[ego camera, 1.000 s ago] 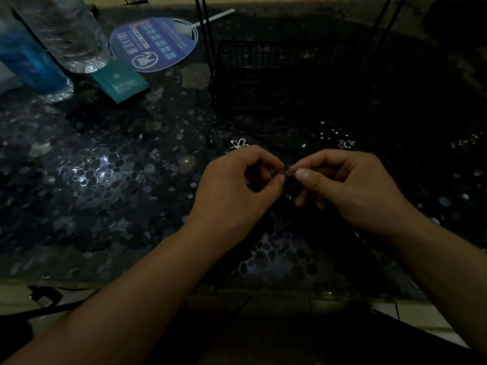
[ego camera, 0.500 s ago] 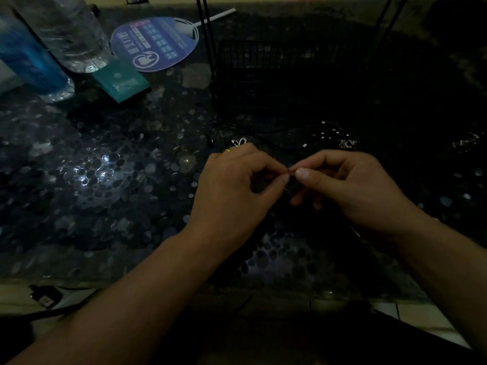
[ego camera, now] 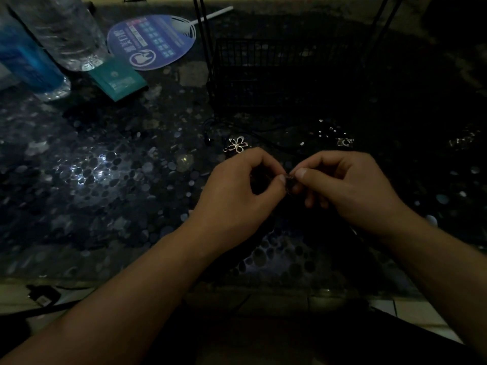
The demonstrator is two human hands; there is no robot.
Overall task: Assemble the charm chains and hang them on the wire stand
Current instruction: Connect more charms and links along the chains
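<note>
My left hand (ego camera: 237, 191) and my right hand (ego camera: 345, 185) meet fingertip to fingertip over the dark table, both pinching one small dark charm piece (ego camera: 290, 180) between thumb and forefinger. The piece is too small and dim to make out. A silver flower charm (ego camera: 237, 145) lies on the table just beyond my left hand. A small silver square charm (ego camera: 344, 141) and several tiny bright bits (ego camera: 329, 129) lie beyond my right hand. A thin dark cord (ego camera: 263, 131) runs across the table there. The black wire stand (ego camera: 276, 72) rises behind them at the back centre.
Two plastic bottles (ego camera: 60, 35) stand at the back left, with a teal card (ego camera: 118, 80) and a blue round fan (ego camera: 152, 40) beside them. The table's front edge (ego camera: 158, 283) runs below my forearms. A black cable and plug (ego camera: 42, 299) lies on the floor at the lower left.
My hands have stayed pinched together on the small piece, with only slight finger shifts. The flower charm is uncovered again after my left hand briefly hid part of it.
</note>
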